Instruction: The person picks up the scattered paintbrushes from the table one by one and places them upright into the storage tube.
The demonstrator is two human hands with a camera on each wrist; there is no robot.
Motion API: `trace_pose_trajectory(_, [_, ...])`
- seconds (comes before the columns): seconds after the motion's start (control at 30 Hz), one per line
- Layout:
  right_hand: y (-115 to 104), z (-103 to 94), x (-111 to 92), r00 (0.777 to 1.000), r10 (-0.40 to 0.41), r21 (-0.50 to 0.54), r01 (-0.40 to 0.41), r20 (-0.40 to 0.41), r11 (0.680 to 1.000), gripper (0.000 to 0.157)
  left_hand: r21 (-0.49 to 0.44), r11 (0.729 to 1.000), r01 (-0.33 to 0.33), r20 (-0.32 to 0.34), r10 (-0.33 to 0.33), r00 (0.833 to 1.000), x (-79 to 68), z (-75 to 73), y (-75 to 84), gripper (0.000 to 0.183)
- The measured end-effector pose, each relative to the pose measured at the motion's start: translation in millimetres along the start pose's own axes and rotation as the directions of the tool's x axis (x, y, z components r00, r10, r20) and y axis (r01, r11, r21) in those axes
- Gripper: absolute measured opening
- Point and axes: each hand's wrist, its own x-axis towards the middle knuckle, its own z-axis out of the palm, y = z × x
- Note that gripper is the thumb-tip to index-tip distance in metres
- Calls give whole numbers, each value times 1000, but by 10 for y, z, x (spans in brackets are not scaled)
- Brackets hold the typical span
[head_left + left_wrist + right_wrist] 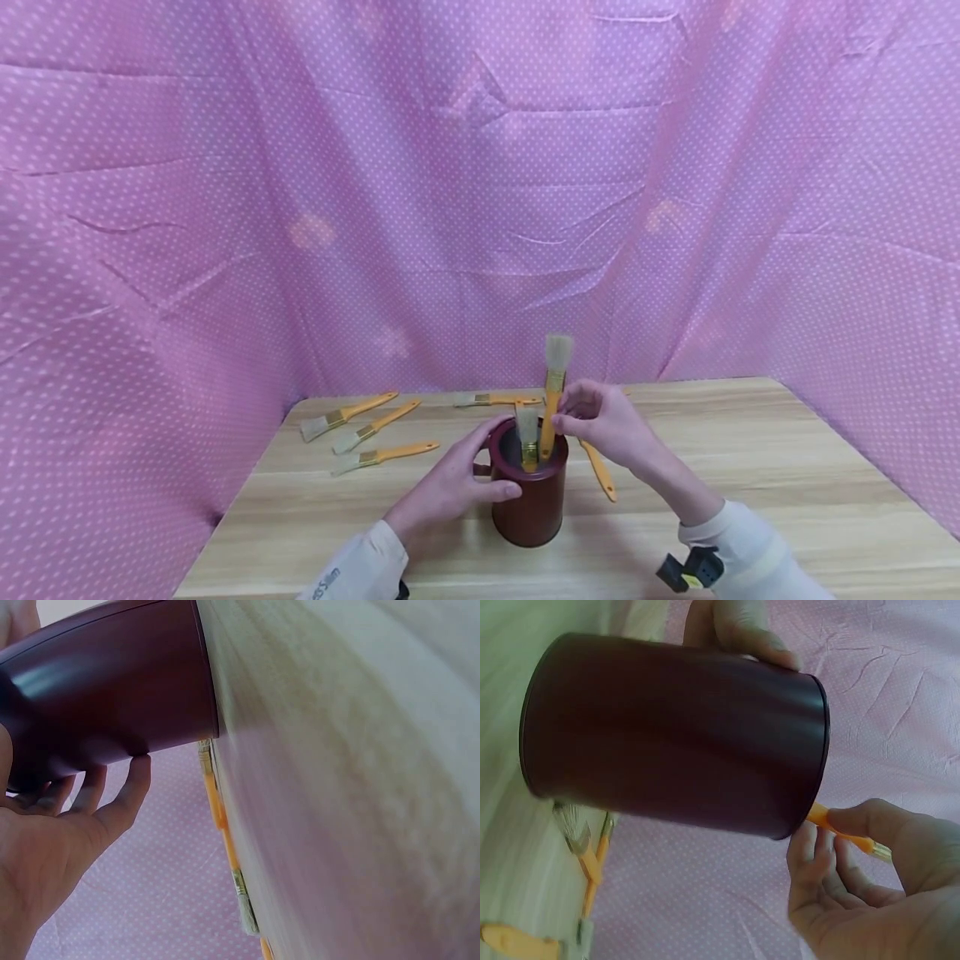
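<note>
A dark red can [528, 508] stands upright on the table. My left hand [457, 479] holds it from the left, thumb on the near side and fingers round the far side; the left wrist view shows several fingertips against its wall. One paintbrush [528, 433] stands in the can, bristles up. My right hand [607, 421] pinches another paintbrush [555, 387] by its orange handle, bristles up, the handle's end inside the rim. In the right wrist view, thumb and fingers close on that orange handle [821, 815] right at the rim.
Three paintbrushes lie at the left, one of them a brush [386, 454] nearest the can. Another brush [495, 400] lies behind the can, and an orange handle [598, 471] shows to its right. A pink dotted curtain [480, 208] hangs round the wooden table [750, 467].
</note>
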Motion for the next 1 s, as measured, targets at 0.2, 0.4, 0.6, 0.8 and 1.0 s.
trace_pose_trajectory(0.2, [5, -46, 7, 998, -31, -113, 37, 56, 993, 10, 5, 1000, -8, -1, 8, 1000, 12, -16, -1, 85])
trace_pose_trajectory(0.4, [14, -68, 26, 995, -5, -125, 18, 101, 992, 15, 5, 999, -35, 4, 34, 999, 21, -27, -8, 87])
trace_pose_trajectory(0.6, [5, -148, 31, 996, 0, -116, 10, 92, 993, 19, -4, 1000, -12, -5, 12, 1000, -3, -20, 10, 89])
trace_pose_trajectory(0.8, [125, -244, 68, 996, 74, -82, -70, 58, 994, 18, -53, 998, 39, -5, -39, 999, -37, -9, 11, 88])
trace_pose_trajectory(1.0, [308, -329, 109, 991, 132, -64, -130, 28, 989, 16, -71, 996, 45, 3, -45, 999, -36, -1, 11, 87])
